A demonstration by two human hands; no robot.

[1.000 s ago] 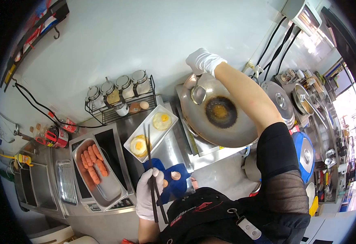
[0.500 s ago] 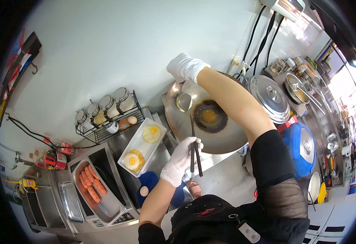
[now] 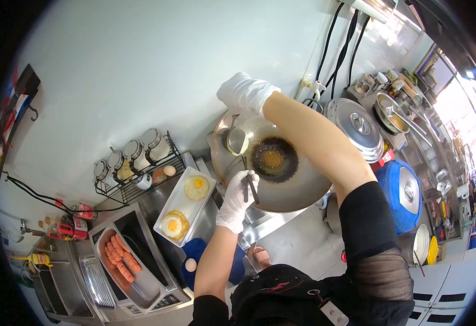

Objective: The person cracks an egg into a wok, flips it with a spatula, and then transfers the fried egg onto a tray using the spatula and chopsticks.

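Above the far rim of the wok (image 3: pixel 308 187), my right hand (image 3: pixel 243 93) in a white glove is closed around the upper end of a ladle (image 3: pixel 237 141). The ladle's bowl hangs over the wok's left side. My gloved left hand (image 3: pixel 233 198) grips dark chopsticks (image 3: pixel 249 187) at the near left rim, their tips close to the bowl's lower edge. Dark brown residue with a small pool of bubbling oil (image 3: pixel 273 158) covers the wok's bottom. Two fried eggs (image 3: pixel 196 188) lie on a white rectangular tray (image 3: pixel 194 216) left of the wok.
Sausages (image 3: pixel 123 255) sit in a metal pan (image 3: pixel 150 288) at lower left. A wire rack (image 3: pixel 113 191) holds jars, with an egg (image 3: pixel 169 170) nearby. Another egg (image 3: pixel 190 265) rests on blue cloth (image 3: pixel 194 247). Right of the wok stands a lidded pot (image 3: pixel 352 127).
The view has shifted slightly. My left hand has brought the chopsticks up toward the ladle, so their tips are nearer its bowl. My right hand keeps hold of the ladle.
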